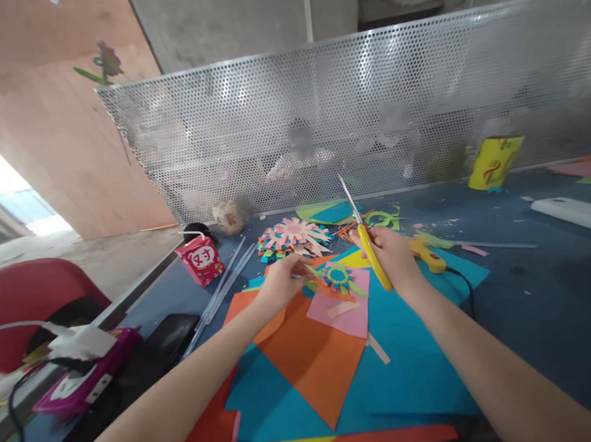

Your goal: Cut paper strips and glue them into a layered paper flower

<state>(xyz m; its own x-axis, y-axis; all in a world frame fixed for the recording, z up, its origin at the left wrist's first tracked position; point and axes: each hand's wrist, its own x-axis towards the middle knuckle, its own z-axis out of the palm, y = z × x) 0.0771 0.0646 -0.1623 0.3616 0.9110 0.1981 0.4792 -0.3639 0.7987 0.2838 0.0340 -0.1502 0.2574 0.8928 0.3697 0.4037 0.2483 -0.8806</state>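
While right hand holds metal-bladed scissors, left hand beside fringed paper ring.

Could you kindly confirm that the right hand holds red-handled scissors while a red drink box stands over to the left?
Not quite: in the head view, the right hand holds yellow-handled scissors, not red-handled ones. The red drink box does stand over to the left.
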